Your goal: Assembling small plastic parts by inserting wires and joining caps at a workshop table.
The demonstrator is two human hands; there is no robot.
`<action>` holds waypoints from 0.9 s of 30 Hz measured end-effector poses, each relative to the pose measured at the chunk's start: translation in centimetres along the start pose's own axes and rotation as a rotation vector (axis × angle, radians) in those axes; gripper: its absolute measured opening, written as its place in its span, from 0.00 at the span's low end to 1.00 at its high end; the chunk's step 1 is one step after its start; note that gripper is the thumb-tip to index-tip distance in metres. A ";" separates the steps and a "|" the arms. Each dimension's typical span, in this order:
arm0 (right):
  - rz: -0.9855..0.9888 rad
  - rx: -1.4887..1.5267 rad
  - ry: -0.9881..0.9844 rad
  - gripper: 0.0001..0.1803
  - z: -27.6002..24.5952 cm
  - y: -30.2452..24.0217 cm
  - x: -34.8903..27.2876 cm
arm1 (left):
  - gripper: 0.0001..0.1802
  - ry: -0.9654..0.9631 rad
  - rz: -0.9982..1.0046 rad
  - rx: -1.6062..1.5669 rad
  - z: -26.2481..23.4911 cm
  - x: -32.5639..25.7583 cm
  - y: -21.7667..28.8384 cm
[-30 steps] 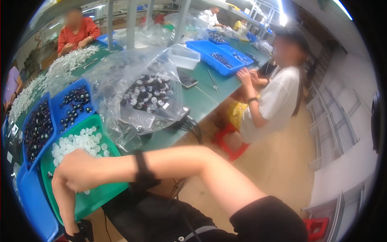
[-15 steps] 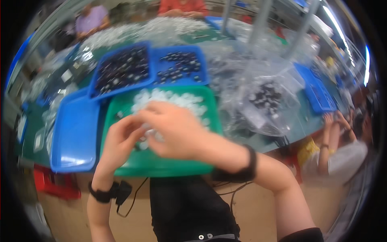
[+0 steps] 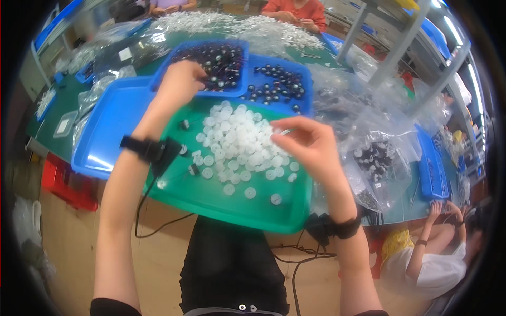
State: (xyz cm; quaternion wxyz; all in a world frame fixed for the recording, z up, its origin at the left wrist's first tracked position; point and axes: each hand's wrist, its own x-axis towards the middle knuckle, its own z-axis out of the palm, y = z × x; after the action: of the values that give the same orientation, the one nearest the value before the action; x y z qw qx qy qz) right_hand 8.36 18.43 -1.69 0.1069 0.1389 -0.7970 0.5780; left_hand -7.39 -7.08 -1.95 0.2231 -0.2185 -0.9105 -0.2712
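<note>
My left hand (image 3: 183, 81) reaches over the blue tray (image 3: 246, 66) of dark, shiny round pieces (image 3: 224, 58). Its thumb and forefinger are slightly apart at the edge of the pile, and I see nothing held between them. Above the right side of the heap of white translucent discs (image 3: 240, 131), my right hand (image 3: 311, 145) pinches a small whitish piece, apparently one of these discs. The discs lie in a green tray (image 3: 226, 208) in front of me. A few dark pieces (image 3: 193, 169) lie along that tray's left side.
A second blue tray (image 3: 308, 100) holds more dark round pieces. At left is a bare blue tray (image 3: 113, 126). Clear plastic bags (image 3: 385, 137) with small parts lie at right. A metal post (image 3: 358, 31) rises behind. Other people (image 3: 295, 13) sit around the table.
My hands were together over the green tray and have separated. The left went up to the dark pieces, the right to the right side of the discs. The view has shifted.
</note>
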 end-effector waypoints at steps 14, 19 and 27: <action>0.238 0.348 -0.075 0.13 -1.1 5.1 1.2 | 0.09 0.046 -0.056 -0.023 1.8 2.2 -2.2; 0.239 0.373 -0.074 0.13 -1.2 4.9 1.3 | 0.09 0.147 -0.125 -0.035 1.3 2.8 -1.8; 0.269 0.335 -0.095 0.12 -0.9 4.3 1.7 | 0.10 0.414 -0.260 -0.529 1.4 3.4 -3.0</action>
State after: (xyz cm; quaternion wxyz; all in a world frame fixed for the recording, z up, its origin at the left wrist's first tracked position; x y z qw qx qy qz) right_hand 5.33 20.40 -4.71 -0.0334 0.0744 -0.7053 0.7042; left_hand -12.09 -7.61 -2.47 0.3021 -0.0916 -0.7645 -0.5620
